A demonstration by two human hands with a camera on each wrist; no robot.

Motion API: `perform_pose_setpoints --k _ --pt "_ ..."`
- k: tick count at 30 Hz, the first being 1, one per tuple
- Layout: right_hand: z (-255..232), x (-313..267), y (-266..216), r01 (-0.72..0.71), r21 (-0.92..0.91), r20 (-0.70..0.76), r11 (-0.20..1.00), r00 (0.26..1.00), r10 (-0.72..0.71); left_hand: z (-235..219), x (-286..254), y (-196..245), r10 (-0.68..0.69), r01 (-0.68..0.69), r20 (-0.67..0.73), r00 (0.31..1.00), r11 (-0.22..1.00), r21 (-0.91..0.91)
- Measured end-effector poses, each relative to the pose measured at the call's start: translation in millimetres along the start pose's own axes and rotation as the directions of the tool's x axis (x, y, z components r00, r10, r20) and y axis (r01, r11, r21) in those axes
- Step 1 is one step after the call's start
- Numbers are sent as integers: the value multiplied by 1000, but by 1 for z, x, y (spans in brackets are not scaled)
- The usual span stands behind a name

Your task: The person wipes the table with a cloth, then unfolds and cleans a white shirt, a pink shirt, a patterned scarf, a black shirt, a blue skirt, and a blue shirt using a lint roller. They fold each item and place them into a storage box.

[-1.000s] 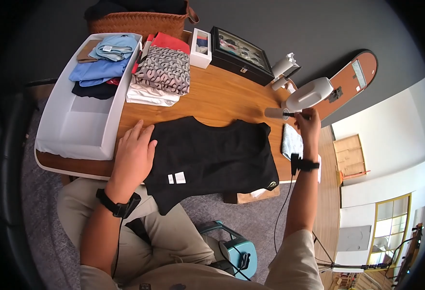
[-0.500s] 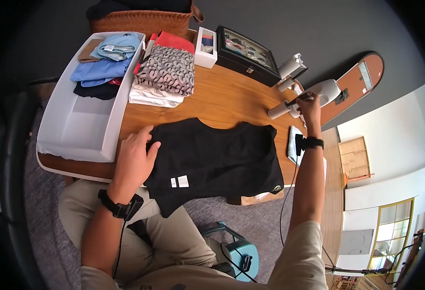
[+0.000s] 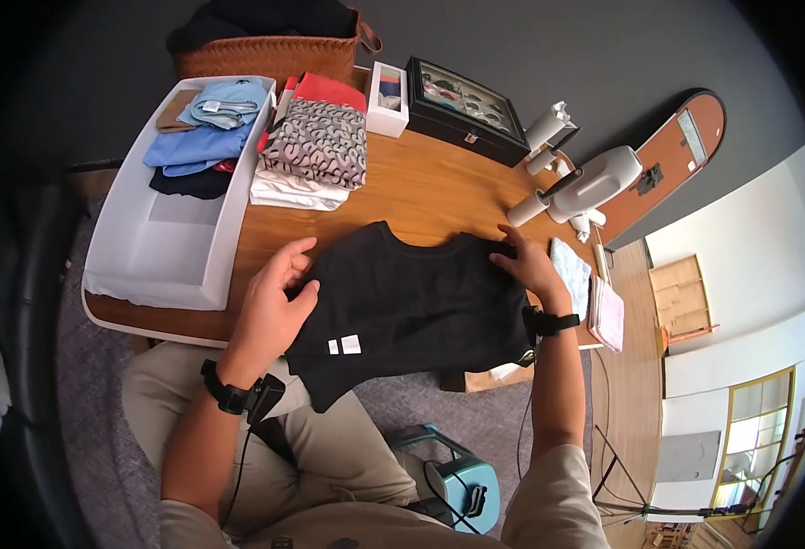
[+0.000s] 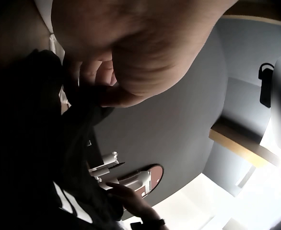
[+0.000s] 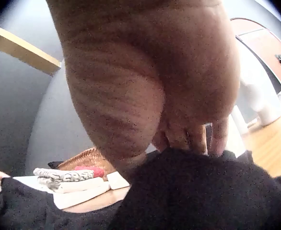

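Note:
A black shirt [image 3: 411, 293] with two white patches lies spread over the near edge of the wooden table. My left hand [image 3: 277, 297] is at its left side, thumb and forefinger spread apart, fingertips right at the fabric. At the upper right corner of the shirt is my right hand [image 3: 538, 273], thumb and forefinger also apart. In the right wrist view its fingers [image 5: 195, 139] are partly hidden behind the dark cloth. Beyond the right hand, a white cylinder [image 3: 525, 210] with a dark handle rests beside a white bottle [image 3: 594, 188].
A white bin [image 3: 109, 247] holding folded clothes stands at left, beside stacked folded clothes [image 3: 315, 146]. Behind are a woven basket [image 3: 265, 57], a small white box [image 3: 387, 119] and a black display case [image 3: 457, 119]. Folded cloths [image 3: 571, 274] lie at the right edge.
My right hand has let go of the dark handle by the bottle and moved down and left to the shirt's corner. My left hand has shifted slightly, its thumb and forefinger spread.

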State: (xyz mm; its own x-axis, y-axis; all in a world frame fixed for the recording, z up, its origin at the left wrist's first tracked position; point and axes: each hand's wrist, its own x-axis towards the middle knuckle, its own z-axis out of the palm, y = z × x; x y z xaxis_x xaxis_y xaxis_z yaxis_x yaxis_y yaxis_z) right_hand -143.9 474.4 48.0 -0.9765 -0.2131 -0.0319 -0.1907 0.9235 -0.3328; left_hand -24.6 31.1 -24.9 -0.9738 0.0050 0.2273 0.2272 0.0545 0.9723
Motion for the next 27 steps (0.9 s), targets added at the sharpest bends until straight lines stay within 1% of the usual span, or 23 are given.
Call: perform_pose_setpoints --k 1,3,4,5,6,7,8,9,10,11,12,13,14,16,17,18,19,20,22,23,24,26,27 --pt "-1 -2 -2 18 -3 -19 1000 1000 -18 0 0 2 3 -3 0 1000 1000 3" --pt "-5 -8 -4 6 -33 18 999 1000 -6 1 0 7 -145 158 73 987 959 -233" --pt "-7 -13 -6 -6 -64 55 998 998 10 -1 -1 8 -143 158 78 987 960 -231" --pt "-8 -19 -7 -12 -62 49 998 999 15 -5 -2 8 -99 112 128 987 988 -102" --pt "-10 -27 -8 29 -41 -59 999 998 -32 -7 -2 9 -59 56 183 981 998 24" --pt "-12 -36 -10 73 -26 -170 997 983 -77 -6 -3 15 -54 50 189 980 998 25" --pt "-16 -47 -12 69 -25 -177 997 981 -73 -5 -6 25 6 -12 218 976 1000 26" --pt "-22 -61 -12 89 76 -282 993 957 -64 -5 -9 36 66 -75 246 967 997 27" --pt "-25 -76 -11 119 176 -383 977 923 -44 -6 -12 45 72 -82 253 965 996 32" --pt "-28 -92 -7 75 318 -408 945 911 65 -7 -14 55 136 -149 238 962 988 38" --pt "-33 -109 -4 107 413 -445 904 890 98 -8 -16 66 202 -217 225 953 975 45" --pt "-40 -126 -7 160 433 -515 887 852 98 -12 -19 82 253 -274 209 945 959 74" --pt "-47 -143 -10 214 446 -582 869 807 100 -13 -23 103 264 -287 222 939 955 75" --pt "-70 -174 -18 249 368 -725 896 681 109 -14 -37 150 315 -328 112 942 937 119" --pt "-88 -191 -26 275 444 -716 853 681 153 -16 -42 169 376 -391 112 920 905 168" --pt "-100 -199 -37 373 431 -803 822 574 161 -18 -47 184 383 -399 121 916 901 167" --pt "-117 -207 -42 444 487 -823 752 521 226 -19 -51 199 388 -392 52 920 910 136" --pt "-138 -215 -59 432 449 -848 782 481 221 -18 -55 212 387 -384 -18 922 918 104" --pt "-177 -225 -72 538 470 -861 700 455 229 -8 -52 242 394 -406 -182 901 914 -29" --pt "-198 -225 -89 506 433 -872 746 445 205 -8 -42 257 438 -454 -152 886 886 -93" --pt "-214 -223 -102 470 394 -881 790 437 180 -8 -29 264 454 -467 -135 881 879 -94" --pt "-236 -209 -104 269 349 -876 897 435 210 -7 -3 278 485 -494 -101 869 864 -98" --pt "-245 -198 -101 193 322 -832 927 525 179 0 13 280 440 -449 -87 894 874 -188"
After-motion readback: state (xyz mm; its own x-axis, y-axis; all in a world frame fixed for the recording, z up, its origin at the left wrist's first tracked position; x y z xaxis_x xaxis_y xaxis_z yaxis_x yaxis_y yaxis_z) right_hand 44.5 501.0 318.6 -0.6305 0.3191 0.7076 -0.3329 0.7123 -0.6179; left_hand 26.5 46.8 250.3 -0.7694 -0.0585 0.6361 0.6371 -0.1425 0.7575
